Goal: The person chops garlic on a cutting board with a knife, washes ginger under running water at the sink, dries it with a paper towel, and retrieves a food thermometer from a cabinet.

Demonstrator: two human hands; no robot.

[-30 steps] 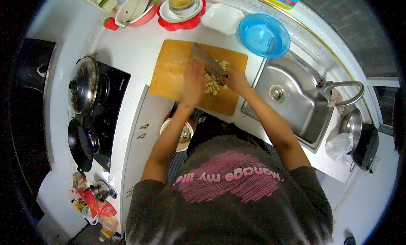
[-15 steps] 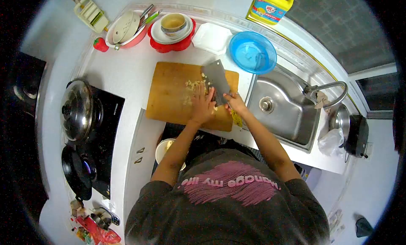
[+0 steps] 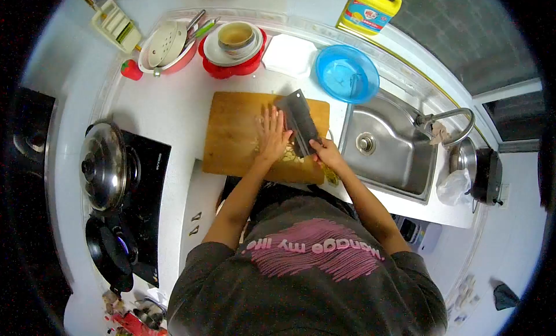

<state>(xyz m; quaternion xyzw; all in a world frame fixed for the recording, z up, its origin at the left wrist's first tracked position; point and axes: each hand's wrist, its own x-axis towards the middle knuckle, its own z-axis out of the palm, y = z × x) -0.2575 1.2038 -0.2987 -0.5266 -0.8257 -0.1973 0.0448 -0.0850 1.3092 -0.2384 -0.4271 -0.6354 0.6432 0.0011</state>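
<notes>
A broad cleaver (image 3: 299,120) lies slanted over the right part of the wooden cutting board (image 3: 229,127), with my right hand (image 3: 327,153) closed round its handle end. To its left, my left hand (image 3: 272,134) rests low over the board. Its fingers are spread and point away from me, with the thumb near the blade. Pale chopped pieces (image 3: 289,154) show between the left hand and the blade's lower end. Whatever lies under the left palm is hidden. Some yellowish scraps (image 3: 330,175) sit by the board's right edge, below my right hand.
Right of the board are a steel sink (image 3: 388,159) and a blue basin (image 3: 347,75). Behind it stand a white tray (image 3: 289,55) and stacked bowls in a red dish (image 3: 233,69). On the left, a stove carries a lidded pan (image 3: 104,167) and a black wok (image 3: 107,252).
My left hand now covers the spot where chopped pieces showed above its fingers. Pieces now show lower down, beside its thumb. The cleaver stays in my right hand, and the view has shifted slightly.
</notes>
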